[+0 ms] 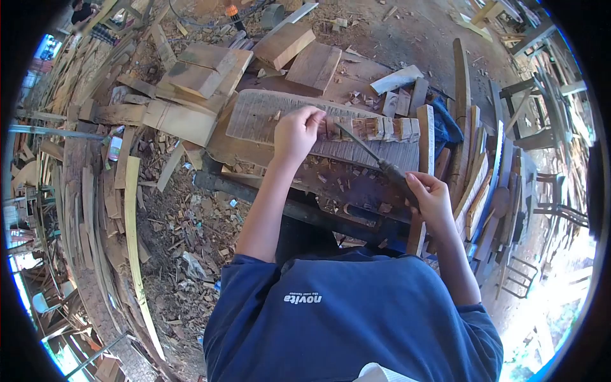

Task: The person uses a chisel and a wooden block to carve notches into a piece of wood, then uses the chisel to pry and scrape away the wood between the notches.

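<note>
A carved wooden piece (377,129) with notches and rounded grooves along its length lies on a thick weathered plank (254,116). Around its left end, the fingers of my left hand (298,132) are closed. My right hand (430,196) grips the dark handle of a long thin metal tool (365,146). The tool slants up and left, and its tip meets the carved piece a little right of my left fingers. Small wood chips lie scattered on the bench surface (324,178) below the plank.
Thick wood blocks (315,65) and stacked boards (202,71) sit beyond the plank. Upright boards (426,137) and a dark blue cloth (447,121) stand close on the right. Long planks (132,242) and chip-covered ground (191,223) are at left. A person (83,13) is far off.
</note>
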{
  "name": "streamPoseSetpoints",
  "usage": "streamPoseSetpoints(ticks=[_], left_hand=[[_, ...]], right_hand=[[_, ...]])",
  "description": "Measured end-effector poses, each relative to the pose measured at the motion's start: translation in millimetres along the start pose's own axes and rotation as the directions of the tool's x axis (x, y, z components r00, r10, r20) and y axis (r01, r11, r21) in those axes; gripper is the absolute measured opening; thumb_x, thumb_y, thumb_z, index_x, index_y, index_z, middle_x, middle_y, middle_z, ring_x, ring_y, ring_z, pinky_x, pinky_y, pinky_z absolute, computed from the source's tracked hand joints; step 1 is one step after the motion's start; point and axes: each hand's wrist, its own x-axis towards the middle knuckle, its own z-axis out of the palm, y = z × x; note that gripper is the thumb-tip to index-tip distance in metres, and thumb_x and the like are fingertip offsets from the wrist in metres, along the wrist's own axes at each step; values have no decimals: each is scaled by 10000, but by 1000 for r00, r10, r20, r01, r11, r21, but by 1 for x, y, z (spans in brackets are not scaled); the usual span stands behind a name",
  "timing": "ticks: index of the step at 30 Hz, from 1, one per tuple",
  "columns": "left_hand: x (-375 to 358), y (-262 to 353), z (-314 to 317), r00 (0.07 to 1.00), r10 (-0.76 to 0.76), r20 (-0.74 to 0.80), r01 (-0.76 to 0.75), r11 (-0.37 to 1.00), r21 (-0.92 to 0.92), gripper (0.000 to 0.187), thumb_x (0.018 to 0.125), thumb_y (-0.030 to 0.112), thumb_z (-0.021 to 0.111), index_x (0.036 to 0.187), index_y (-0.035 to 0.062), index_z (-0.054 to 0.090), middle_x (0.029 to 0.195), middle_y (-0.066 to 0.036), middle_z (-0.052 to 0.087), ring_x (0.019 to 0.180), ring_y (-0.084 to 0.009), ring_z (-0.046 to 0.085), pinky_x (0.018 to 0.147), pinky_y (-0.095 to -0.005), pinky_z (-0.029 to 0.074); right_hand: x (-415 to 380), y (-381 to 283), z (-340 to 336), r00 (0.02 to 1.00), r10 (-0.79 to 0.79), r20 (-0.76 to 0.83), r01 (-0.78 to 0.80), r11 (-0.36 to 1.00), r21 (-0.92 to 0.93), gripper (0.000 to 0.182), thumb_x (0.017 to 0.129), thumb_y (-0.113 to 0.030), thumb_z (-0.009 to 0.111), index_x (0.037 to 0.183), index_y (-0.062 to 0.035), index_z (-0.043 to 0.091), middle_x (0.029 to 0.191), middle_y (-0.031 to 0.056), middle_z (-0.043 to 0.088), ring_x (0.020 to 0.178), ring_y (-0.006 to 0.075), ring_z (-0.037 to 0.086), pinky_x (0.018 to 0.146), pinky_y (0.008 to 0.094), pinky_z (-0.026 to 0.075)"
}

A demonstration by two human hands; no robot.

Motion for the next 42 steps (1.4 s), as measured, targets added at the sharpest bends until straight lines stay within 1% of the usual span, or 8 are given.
streamPoseSetpoints(ticks=[2,5,10,23,29,35,37,42], left_hand=[[4,-1,3,981,-143,-135,115,974,-195,88,998,140,598,1003,59,632,892,-136,743,725,-288,738,632,-397,566],[10,-13,-5,885,-436,-166,295,798,-526,91,1011,99,554,1045,17,571,956,-164,732,811,-330,735,723,-387,576],[-5,-2,-33,999,-42,-24,42,999,-16,396,1017,239,566,1359,40,549,1363,-193,573,1304,-364,520,1100,-476,399],[-81,74,-21,949,-314,-7,306,921,239,517,789,493,808,930,24,642,876,-155,690,852,-362,670,760,-462,534],[-94,113,30,727,-560,397,681,659,-319,336,915,248,747,986,-16,551,758,-118,672,670,-206,688,604,-354,536],[-101,100,80,781,-455,428,620,487,-615,280,958,146,697,1024,-33,491,833,-98,666,701,-137,669,567,-253,520],[-103,88,81,838,-328,436,487,810,-327,241,954,170,698,978,-12,542,793,-107,671,690,-165,664,604,-302,517],[-57,111,8,921,-242,306,268,962,-46,184,933,205,665,863,52,592,755,-182,655,756,-384,666,686,-470,516]], right_hand=[[-7,9,-2,999,-25,-40,26,999,19,318,1000,-327,657,1123,-38,709,687,-6,626,493,36,512,437,183,357],[-22,21,-7,995,-43,-92,49,997,60,296,995,-311,666,1126,-51,720,695,-11,637,486,34,511,423,183,341],[-39,38,-13,993,-47,-109,62,989,135,302,972,-237,703,1158,2,707,756,31,702,611,51,606,513,207,420],[-64,56,-11,991,-46,-128,69,981,180,298,959,-228,722,1159,-7,706,694,21,680,511,32,523,451,214,348],[-70,70,-16,975,-137,-176,151,986,67,299,942,-224,740,1155,-14,715,757,39,707,553,44,549,492,224,396],[-76,51,-26,926,-253,-281,187,952,-241,323,900,-240,768,1137,-22,745,977,134,764,878,176,706,826,317,534],[-76,41,-32,902,-341,-264,252,914,-318,331,890,-257,770,1133,-34,752,1026,153,763,917,209,724,860,328,535],[-77,-17,-49,897,-423,-125,280,766,-579,349,871,-322,747,1114,-72,763,1025,163,749,882,288,728,821,368,549]])
